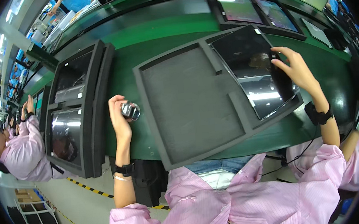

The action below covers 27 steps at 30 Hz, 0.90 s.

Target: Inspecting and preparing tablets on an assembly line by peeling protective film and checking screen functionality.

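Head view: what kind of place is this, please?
Probably an electronics assembly line: a long green conveyor belt, dark foam tray holding a glossy screen panel, and another worker in a pink coat alongside.

Green conveyor belt (159,32) under dark foam trays (188,111)

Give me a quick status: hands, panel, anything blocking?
Left hand grips small shiny roll. Right hand on dark glossy panel in foam tray. Nothing blocking.

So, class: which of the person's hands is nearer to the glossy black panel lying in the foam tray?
Right. The right hand touches the black panel at its right edge; the left hand is well left of the foam tray, holding a small shiny object.
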Tool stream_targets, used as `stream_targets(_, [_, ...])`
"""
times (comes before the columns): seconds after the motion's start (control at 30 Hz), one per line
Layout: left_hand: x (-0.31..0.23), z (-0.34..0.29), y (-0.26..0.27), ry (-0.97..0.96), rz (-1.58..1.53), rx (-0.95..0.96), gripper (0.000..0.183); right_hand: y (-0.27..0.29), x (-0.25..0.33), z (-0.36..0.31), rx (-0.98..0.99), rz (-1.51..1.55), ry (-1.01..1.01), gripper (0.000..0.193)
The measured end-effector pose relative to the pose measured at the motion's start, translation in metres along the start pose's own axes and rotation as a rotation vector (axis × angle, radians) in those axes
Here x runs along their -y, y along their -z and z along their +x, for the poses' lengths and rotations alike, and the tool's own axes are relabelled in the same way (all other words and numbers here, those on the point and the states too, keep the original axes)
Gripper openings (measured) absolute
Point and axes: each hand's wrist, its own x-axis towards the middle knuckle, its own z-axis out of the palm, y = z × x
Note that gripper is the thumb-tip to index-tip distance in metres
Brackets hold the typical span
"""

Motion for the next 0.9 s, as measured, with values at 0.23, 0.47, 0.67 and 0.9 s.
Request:
stream_targets(0.23, [0.001,0.0,0.001,0.027,0.056,-0.02,0.033,-0.011,0.015,-0.029,-0.053,-0.116,-0.011,0.052])
stream_targets(0.47, [-0.013,-0.003,-0.005,-0.033,0.088,-0.035,0.031,0.004,0.059,-0.058,0.21,-0.261,-0.057,0.053])
stream_targets(0.67, [-0.018,-0.01,-0.01,-0.02,0.162,-0.088,0.033,0.038,0.06,-0.043,0.284,0.017,-0.044,0.046])
stream_targets(0.9, [-0.022,-0.016,-0.012,-0.004,0.077,-0.12,0.048,0.122,-0.151,0.095,0.083,-0.255,-0.221,0.05])
